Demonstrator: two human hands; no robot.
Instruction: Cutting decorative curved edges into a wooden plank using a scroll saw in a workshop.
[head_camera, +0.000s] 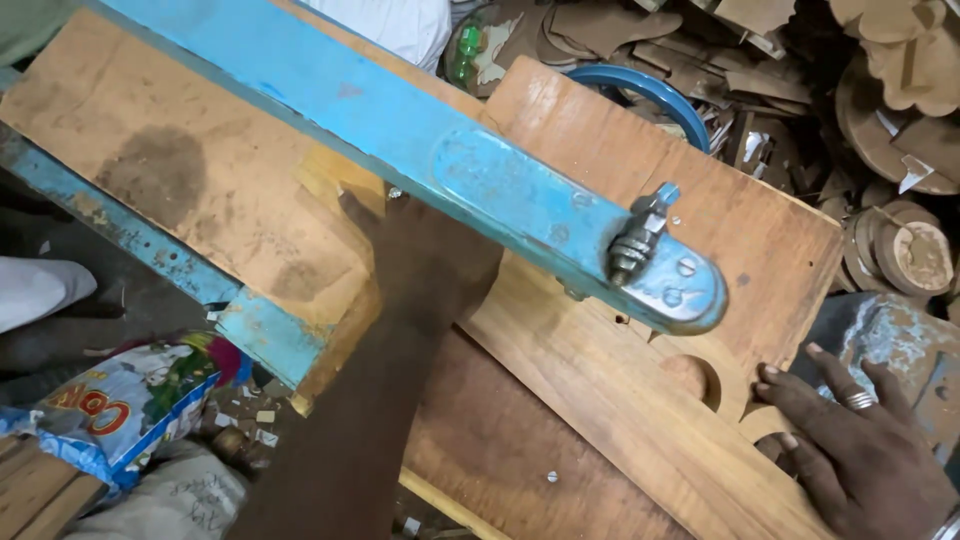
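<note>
A wooden board (620, 340) lies flat under the blue metal arm (470, 170) of a saw machine, with curved cut-outs along its near right edge. My left hand (425, 265) reaches under the arm and presses on the board, partly hidden by the arm. My right hand (865, 455), with a ring on one finger, rests flat on the board's right edge beside the cut-outs, fingers spread. The arm ends in a rounded head with a bolt (640, 240).
Piles of cut wood shapes (890, 110) fill the top right. A blue ring (650, 95) lies behind the board. A large worn table surface (180, 170) spreads left. A colourful printed bag (130, 405) sits at lower left, beside a white sleeve (35, 290).
</note>
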